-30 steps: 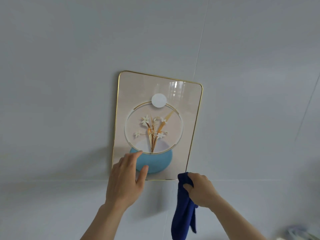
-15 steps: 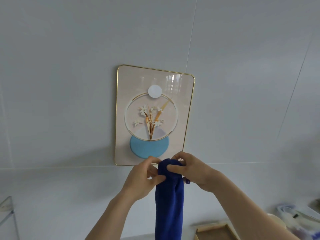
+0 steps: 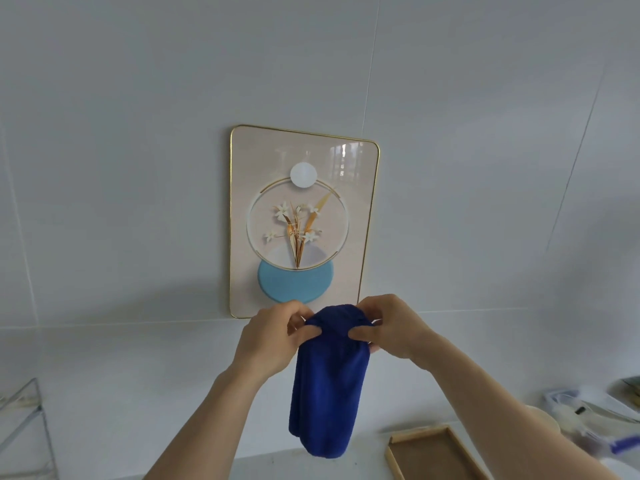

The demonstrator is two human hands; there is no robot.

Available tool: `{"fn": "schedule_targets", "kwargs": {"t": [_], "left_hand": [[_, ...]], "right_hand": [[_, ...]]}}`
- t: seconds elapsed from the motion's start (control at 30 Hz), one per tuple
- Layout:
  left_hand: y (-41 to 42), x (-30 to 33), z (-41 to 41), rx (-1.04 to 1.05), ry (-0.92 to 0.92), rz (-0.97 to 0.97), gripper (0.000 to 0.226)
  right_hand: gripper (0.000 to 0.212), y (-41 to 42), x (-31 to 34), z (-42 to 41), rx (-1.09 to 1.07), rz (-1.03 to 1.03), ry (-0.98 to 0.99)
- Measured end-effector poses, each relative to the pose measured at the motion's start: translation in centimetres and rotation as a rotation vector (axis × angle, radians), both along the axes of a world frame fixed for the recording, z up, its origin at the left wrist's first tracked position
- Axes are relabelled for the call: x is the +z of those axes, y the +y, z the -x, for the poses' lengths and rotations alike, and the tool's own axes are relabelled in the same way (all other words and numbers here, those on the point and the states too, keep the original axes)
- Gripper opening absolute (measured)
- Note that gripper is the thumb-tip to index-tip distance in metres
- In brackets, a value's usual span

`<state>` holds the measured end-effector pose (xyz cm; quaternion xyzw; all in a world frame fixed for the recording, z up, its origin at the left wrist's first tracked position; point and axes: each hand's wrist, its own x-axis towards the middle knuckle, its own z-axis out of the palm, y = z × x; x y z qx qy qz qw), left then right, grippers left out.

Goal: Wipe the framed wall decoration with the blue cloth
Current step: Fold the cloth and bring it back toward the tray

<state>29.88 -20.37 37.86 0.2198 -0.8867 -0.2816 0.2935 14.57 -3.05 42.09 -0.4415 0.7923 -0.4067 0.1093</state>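
The framed wall decoration (image 3: 301,216) hangs on the white wall, a gold-edged panel with flowers in a ring above a light blue disc. Just below its bottom edge, both hands hold the dark blue cloth (image 3: 327,386) by its top. My left hand (image 3: 273,337) pinches the cloth's upper left, my right hand (image 3: 391,327) its upper right. The cloth hangs down between my forearms in a long fold. Neither hand touches the frame, and the cloth hangs clear of it.
A shallow wooden tray (image 3: 433,452) lies on the counter at the lower right. Behind it sit clear plastic bags (image 3: 588,414) and a pale round object. A glass or wire rack (image 3: 24,420) stands at the lower left edge.
My left hand left the frame's lower corner and joined my right hand on the cloth. The hands have spread slightly apart along the cloth's top. The view has tilted downward.
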Motion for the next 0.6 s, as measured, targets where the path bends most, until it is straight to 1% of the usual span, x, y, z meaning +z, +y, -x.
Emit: {"fn": "schedule_targets", "kwargs": {"t": [0.03, 0.17, 0.23, 0.33, 0.43, 0.6], "left_hand": [[0.2, 0.0, 0.0, 0.007, -0.004, 0.017, 0.025], [1.2, 0.1, 0.8, 0.016, -0.035, 0.114, 0.022], [1.9, 0.2, 1.4, 0.019, -0.047, 0.136, 0.02], [3.0, 0.0, 2.8, 0.013, -0.063, 0.135, 0.018], [4.3, -0.4, 4.6, 0.01, -0.081, 0.132, 0.016], [7.0, -1.5, 8.3, 0.002, -0.116, 0.123, 0.016]], "right_hand": [[0.011, 0.2, -0.1, 0.2, -0.019, 0.005, 0.02], [0.016, 1.2, -0.3, 1.2, -0.055, -0.014, 0.047], [0.013, 1.8, -0.4, 2.0, -0.061, -0.005, 0.058], [0.009, 3.1, -0.9, 3.3, -0.073, -0.002, 0.095], [0.011, 4.6, -1.2, 4.8, -0.091, -0.019, 0.129], [0.014, 7.6, -2.3, 8.0, -0.121, -0.033, 0.126]]}}
